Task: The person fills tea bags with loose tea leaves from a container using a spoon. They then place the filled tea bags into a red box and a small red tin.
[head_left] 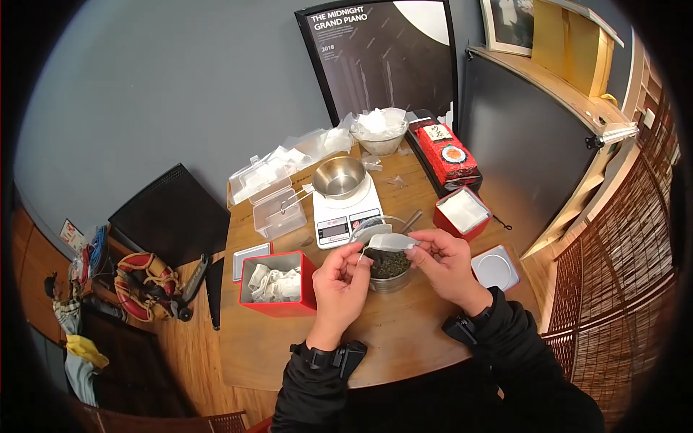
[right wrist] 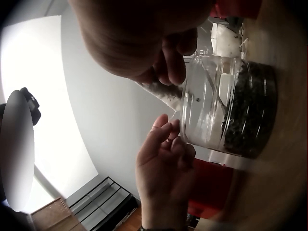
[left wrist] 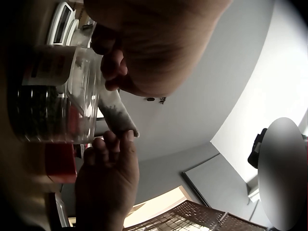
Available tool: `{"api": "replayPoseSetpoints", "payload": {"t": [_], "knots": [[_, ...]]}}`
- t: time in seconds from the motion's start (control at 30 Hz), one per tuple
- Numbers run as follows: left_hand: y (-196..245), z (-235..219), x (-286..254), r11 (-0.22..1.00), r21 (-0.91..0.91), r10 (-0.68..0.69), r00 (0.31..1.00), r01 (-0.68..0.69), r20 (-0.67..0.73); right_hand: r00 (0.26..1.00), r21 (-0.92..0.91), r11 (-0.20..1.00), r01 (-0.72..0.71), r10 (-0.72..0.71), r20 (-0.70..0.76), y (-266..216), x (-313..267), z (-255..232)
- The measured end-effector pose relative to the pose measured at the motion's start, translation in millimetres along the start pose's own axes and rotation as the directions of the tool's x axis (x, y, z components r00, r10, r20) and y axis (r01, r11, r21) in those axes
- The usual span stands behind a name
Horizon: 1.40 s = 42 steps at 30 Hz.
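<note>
A small white tea bag stretches between my two hands, over the mouth of a clear jar of dark tea leaves. My right hand pinches its right end between thumb and fingers. At the other end, my left hand pinches a thin string of the bag. Dark bits show through the bag's fabric in the left wrist view. A metal handle sticks up from behind the jar's rim. In the right wrist view the jar stands upright, its lower part filled with leaves.
Behind the jar, a white scale bears a metal bowl. Red tins stand left and right, holding white bags. A clear plastic box, a glass bowl and a red package sit farther back. A lid lies right.
</note>
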<state>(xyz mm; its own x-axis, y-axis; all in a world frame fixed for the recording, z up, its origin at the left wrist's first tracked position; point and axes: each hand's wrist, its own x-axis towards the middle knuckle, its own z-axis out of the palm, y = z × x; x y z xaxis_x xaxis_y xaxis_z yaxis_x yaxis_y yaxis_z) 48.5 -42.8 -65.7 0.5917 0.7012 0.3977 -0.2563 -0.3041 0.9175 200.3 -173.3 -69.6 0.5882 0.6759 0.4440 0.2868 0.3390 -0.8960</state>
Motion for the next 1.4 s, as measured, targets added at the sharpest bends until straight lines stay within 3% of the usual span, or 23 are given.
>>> {"api": "replayPoseSetpoints", "payload": {"t": [0.17, 0.3, 0.33, 0.4, 0.77, 0.83, 1.03, 1.17, 1.23, 1.33, 1.4], "knots": [[1, -3, 1, 0.99, 0.139, 0.012, 1.0, -0.015, 0.022, 0.991, -0.271, 0.955, 0.124, -0.133, -0.013, -14, 4, 5], [-4, 0, 3, 0.958, 0.257, 0.13, 0.991, -0.13, 0.018, 0.969, -0.431, 0.874, 0.226, -0.248, 0.005, -17, 9, 6], [-4, 1, 4, 0.949, 0.265, 0.18, 0.984, -0.172, -0.006, 0.97, -0.43, 0.875, 0.224, -0.244, 0.008, -17, 10, 7], [-2, 1, 5, 0.947, 0.275, 0.181, 0.983, -0.168, -0.021, 0.953, -0.432, 0.863, 0.261, -0.303, -0.029, -17, 12, 10], [9, -1, 6, 0.927, 0.313, 0.225, 0.974, -0.206, -0.025, 0.951, -0.509, 0.817, 0.271, -0.309, 0.01, -19, 16, 17], [11, 1, 9, 0.87, 0.374, 0.33, 0.943, -0.321, 0.04, 0.948, -0.509, 0.811, 0.288, -0.317, 0.032, -18, 17, 19], [8, 4, 12, 0.788, 0.422, 0.439, 0.89, -0.449, 0.126, 0.907, -0.557, 0.726, 0.403, -0.397, 0.14, -16, 18, 23], [6, 4, 11, 0.801, 0.428, 0.414, 0.904, -0.418, 0.107, 0.905, -0.547, 0.727, 0.414, -0.393, 0.163, -18, 18, 21], [3, 4, 12, 0.826, 0.422, 0.399, 0.917, -0.373, 0.029, 0.911, -0.538, 0.74, 0.405, -0.379, 0.164, -19, 17, 21], [4, 4, 10, 0.875, 0.4, 0.315, 0.948, -0.274, -0.038, 0.91, -0.524, 0.768, 0.369, -0.413, 0.036, -16, 15, 20], [3, 5, 10, 0.878, 0.39, 0.317, 0.948, -0.278, -0.037, 0.879, -0.586, 0.673, 0.452, -0.446, 0.166, -12, 15, 15]]}}
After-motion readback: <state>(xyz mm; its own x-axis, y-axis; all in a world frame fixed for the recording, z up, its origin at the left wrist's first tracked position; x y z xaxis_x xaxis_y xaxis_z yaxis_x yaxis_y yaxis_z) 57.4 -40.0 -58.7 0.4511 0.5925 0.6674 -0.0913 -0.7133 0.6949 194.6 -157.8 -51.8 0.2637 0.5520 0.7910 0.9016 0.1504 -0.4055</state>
